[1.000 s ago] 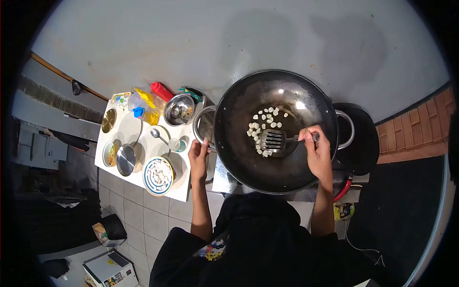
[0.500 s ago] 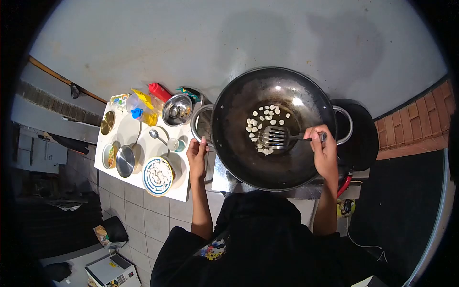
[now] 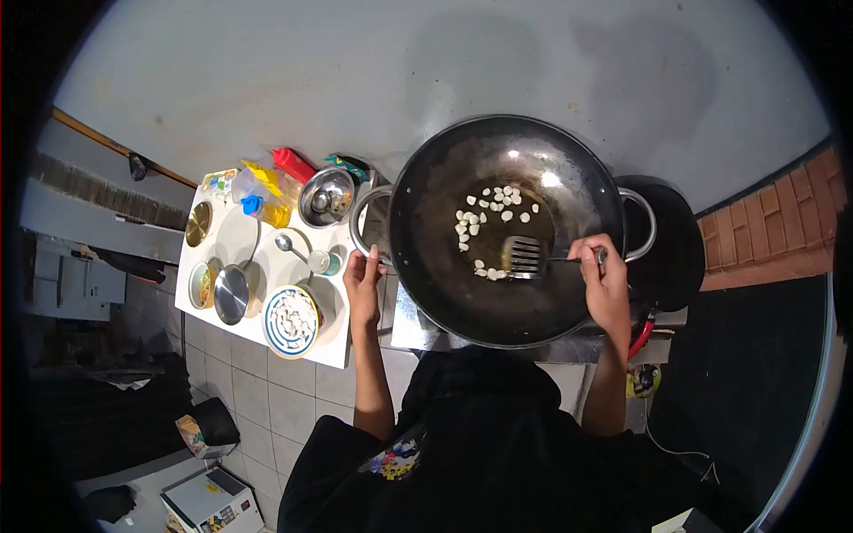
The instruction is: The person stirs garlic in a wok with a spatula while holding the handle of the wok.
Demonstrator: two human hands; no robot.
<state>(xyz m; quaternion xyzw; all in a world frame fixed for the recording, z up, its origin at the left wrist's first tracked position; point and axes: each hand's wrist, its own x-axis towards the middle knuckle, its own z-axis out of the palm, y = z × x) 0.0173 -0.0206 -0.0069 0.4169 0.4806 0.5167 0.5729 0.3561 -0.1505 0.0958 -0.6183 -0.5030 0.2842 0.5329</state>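
A big dark wok [image 3: 444, 302] sits on the stove, with small white slices [image 3: 506, 197] that look like garlic in a little oil at its bottom. My right hand [image 3: 601, 275] is closed round the handle of a slotted spatula [image 3: 528, 258]. Its slotted head rests low in the wok, just right of the lower slices. At the wok's left side, my left hand [image 3: 362, 284] grips the lower end of the loop handle [image 3: 357, 222], thumb on top. Part of that grip is hidden.
Left of the wok, a white table [image 3: 333, 351] bears a patterned bowl of pale pieces [image 3: 292, 322], a steel bowl [image 3: 327, 197], a spoon [image 3: 286, 244], a red bottle [image 3: 293, 165] and a blue-capped oil bottle [image 3: 267, 210]. A grey wall [image 3: 338, 80] rises behind.
The spatula head has moved slightly right and away from the slices, which now lie in a more open curve. The wok has shifted a little toward the wall. Both hands keep their holds.
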